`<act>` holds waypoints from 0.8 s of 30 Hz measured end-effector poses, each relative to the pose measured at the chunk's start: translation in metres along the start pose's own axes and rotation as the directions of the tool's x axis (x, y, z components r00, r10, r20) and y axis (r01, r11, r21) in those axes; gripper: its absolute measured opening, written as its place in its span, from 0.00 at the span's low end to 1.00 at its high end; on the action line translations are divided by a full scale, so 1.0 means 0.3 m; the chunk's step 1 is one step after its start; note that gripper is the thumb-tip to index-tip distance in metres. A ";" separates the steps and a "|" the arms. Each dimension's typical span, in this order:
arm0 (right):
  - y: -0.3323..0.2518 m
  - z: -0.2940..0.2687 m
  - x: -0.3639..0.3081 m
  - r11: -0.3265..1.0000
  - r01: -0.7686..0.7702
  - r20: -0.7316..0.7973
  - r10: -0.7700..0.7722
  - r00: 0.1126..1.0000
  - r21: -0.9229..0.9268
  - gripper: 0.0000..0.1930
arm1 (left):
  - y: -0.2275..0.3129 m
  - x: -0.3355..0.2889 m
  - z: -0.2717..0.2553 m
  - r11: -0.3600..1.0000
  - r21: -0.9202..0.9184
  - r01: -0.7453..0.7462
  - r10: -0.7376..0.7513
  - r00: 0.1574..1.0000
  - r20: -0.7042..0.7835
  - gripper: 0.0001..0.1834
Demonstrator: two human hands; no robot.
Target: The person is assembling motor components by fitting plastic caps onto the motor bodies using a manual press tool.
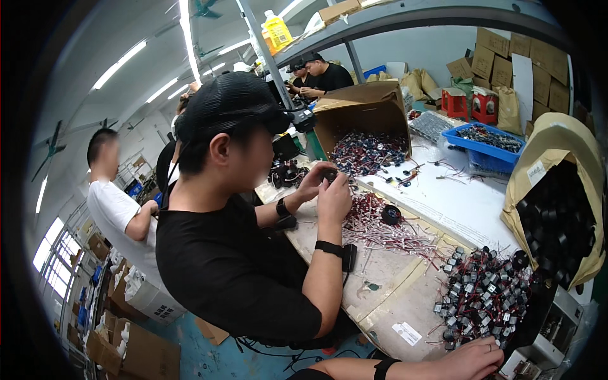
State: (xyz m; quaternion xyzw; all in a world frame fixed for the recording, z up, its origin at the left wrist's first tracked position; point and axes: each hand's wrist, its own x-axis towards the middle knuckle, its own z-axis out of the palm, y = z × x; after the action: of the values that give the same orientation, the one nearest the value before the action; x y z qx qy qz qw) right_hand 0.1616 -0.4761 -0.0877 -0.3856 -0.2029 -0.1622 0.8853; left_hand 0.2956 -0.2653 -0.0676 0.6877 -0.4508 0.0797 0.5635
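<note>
My left hand point(474, 360) reaches in at the lower edge, back upward, with a ring on one finger and a black band at the wrist. Its fingers are curled together; what they hold, if anything, is hidden. Just beyond it lies a heap of small silver motors point(484, 297) with red and black wires. My right hand is out of the picture. To the left, a person in black point(234, 266) holds a small dark round part point(327, 175) in both hands, over a pile of red and white wires point(380, 228) with a black round piece point(391, 215) on it.
An open sack of black round parts point(557, 215) stands at the right. Behind the wires, a cardboard box point(361, 104) lies on its side, spilling wired parts. A blue tray point(484, 142) sits farther back. Near my hand is a grey machine point(551, 335).
</note>
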 end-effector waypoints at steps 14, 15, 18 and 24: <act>0.078 0.090 0.026 0.984 0.079 -0.075 -0.092 0.993 -0.157 0.41 | 0.036 0.001 -0.075 0.971 0.231 0.067 -0.093 0.990 0.106 0.09; 0.052 0.044 -0.015 0.956 0.033 -0.127 -0.073 0.989 -0.293 0.43 | 0.030 -0.007 -0.075 0.966 0.250 0.060 -0.078 0.995 0.065 0.08; 0.073 0.088 0.001 0.950 -0.024 -0.248 -0.057 0.967 -0.311 0.50 | 0.001 0.013 -0.090 0.972 0.217 0.093 -0.110 0.992 0.068 0.06; 0.050 0.117 0.006 0.883 0.007 -0.233 -0.131 0.964 -0.469 0.48 | 0.001 0.034 -0.042 0.978 0.163 0.132 -0.153 0.981 0.121 0.06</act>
State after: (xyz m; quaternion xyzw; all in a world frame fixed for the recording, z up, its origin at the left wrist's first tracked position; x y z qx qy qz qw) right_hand 0.1615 -0.4404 -0.0743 -0.5541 -0.0550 -0.2863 0.7798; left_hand 0.3062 -0.2601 -0.0567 0.7637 -0.4291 0.0277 0.4815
